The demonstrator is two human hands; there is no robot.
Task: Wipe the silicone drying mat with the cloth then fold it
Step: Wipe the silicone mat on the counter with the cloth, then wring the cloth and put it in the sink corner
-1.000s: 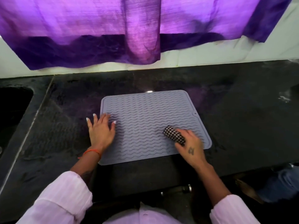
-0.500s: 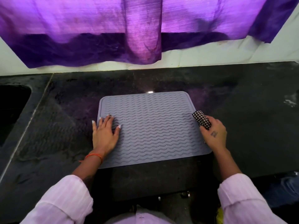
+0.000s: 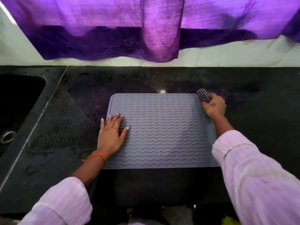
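Two hands worked the mat (image 3: pixel 162 130), flat, seemingly squarish: left hand (image 3: pixel 112 135) pressed flat with fingers spread, right hand (image 3: pixel 214 105) curled round the cloth (image 3: pixel 203 95) at its far-right corner.

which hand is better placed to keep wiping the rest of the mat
Right. The right hand already grips the checked cloth at the far right corner of the mat, so it can sweep back across. The left hand lies flat on the mat's left edge, pinning it, and holds no cloth.
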